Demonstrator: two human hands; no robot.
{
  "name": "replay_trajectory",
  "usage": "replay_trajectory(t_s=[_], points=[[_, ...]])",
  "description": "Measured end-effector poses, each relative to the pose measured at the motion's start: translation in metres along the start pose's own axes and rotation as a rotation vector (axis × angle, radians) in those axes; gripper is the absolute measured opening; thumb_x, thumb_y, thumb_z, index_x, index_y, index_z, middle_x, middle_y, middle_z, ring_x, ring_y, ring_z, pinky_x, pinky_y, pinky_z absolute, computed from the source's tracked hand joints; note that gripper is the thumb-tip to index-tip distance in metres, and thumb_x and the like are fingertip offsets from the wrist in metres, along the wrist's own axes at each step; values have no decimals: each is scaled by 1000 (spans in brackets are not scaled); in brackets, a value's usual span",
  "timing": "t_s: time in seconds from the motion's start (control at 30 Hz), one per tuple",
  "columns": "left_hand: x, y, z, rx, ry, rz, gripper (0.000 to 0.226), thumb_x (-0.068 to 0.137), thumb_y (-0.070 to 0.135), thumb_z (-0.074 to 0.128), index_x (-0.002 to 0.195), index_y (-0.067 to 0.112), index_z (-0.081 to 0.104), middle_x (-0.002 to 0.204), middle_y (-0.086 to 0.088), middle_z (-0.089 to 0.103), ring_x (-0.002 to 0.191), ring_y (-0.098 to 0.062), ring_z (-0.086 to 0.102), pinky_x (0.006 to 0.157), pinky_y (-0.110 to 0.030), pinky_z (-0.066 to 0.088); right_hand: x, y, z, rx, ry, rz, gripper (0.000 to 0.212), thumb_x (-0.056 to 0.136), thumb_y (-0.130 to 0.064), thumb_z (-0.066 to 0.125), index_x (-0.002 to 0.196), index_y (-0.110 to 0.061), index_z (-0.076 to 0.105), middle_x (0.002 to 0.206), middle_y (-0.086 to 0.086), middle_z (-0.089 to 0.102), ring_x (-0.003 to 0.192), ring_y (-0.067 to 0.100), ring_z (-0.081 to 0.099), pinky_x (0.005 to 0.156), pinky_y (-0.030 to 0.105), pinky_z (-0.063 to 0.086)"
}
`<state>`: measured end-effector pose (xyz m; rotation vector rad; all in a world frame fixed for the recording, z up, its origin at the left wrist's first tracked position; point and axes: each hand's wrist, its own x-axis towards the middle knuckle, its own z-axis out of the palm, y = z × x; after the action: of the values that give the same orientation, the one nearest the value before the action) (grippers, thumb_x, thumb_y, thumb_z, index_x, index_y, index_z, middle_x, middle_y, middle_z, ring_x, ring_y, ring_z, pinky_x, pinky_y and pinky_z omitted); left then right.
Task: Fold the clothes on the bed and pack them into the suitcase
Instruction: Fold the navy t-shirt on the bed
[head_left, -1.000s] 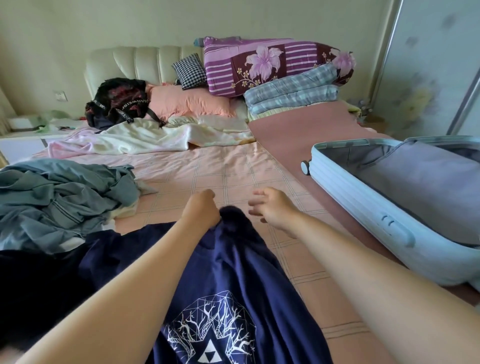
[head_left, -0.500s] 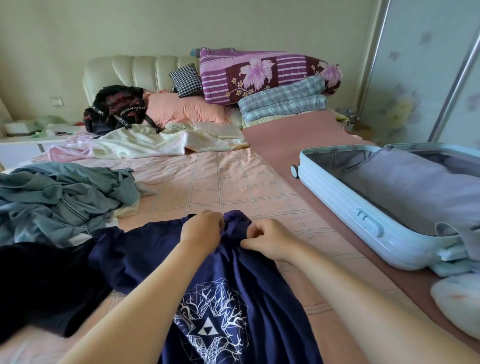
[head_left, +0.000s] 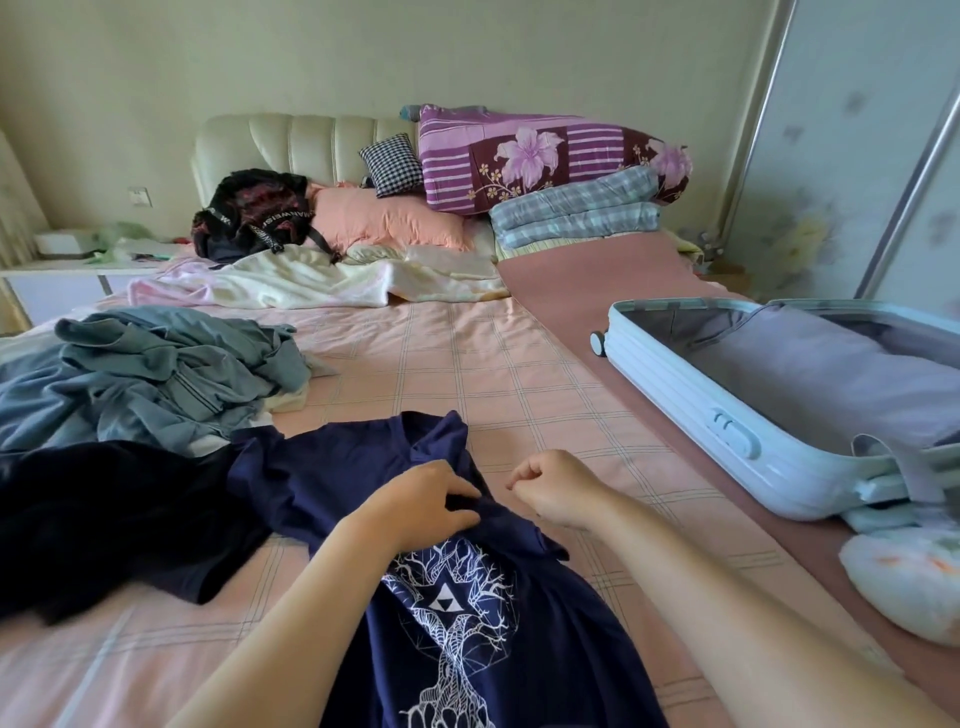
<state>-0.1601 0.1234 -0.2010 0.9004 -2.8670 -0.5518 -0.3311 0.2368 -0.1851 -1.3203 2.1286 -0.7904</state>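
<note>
Navy T-shirt (head_left: 337, 467) lay near you; your left hand (head_left: 421, 506) pinched a fold of it, your right hand (head_left: 556, 488) curled empty just right.

White capitals run along a strap (head_left: 281, 229) of the black backpack (head_left: 249, 205) at the head edge of the bed (head_left: 519, 395). Upside down from here, they seem to read MANWEIS. The navy T-shirt (head_left: 332, 467) bears a white triangle emblem (head_left: 443, 603) within a tree print.

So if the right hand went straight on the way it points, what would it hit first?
Probably the navy T-shirt, at its bunched top edge just beyond the right hand, though depth is unclear.
</note>
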Motion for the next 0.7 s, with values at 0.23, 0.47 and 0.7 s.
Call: replay_trajectory(t_s=[0.23, 0.47, 0.7], points=[[-4, -4, -5, -146, 317, 49, 16, 92, 16, 63, 100, 26, 73, 98, 12, 63, 90, -7, 58, 80, -21, 45, -7, -11, 11, -114, -59, -36, 23, 72, -42, 81, 75, -22, 70, 78, -5, 71, 79, 16, 67, 66, 27, 46], [31, 42, -16, -564, 326, 99, 51, 95, -1, 52, 133, 33, 53, 122, 17, 55, 114, 5, 53, 77, -6, 46, 5, 12, -30, 30, 445, -1, 10, 90, -11, 54, 92, -20, 59, 89, -2, 64, 85, 25, 61, 71, 31, 44], [83, 33, -17, -254, 225, -37, 51, 91, -5, 40, 125, 26, 61, 127, 5, 63, 109, -16, 61, 88, -30, 50, 22, 72, -76, -720, 508, 157, 32, 93, -10, 52, 124, -14, 46, 120, 8, 63, 110, 30, 60, 85, 37, 46]])
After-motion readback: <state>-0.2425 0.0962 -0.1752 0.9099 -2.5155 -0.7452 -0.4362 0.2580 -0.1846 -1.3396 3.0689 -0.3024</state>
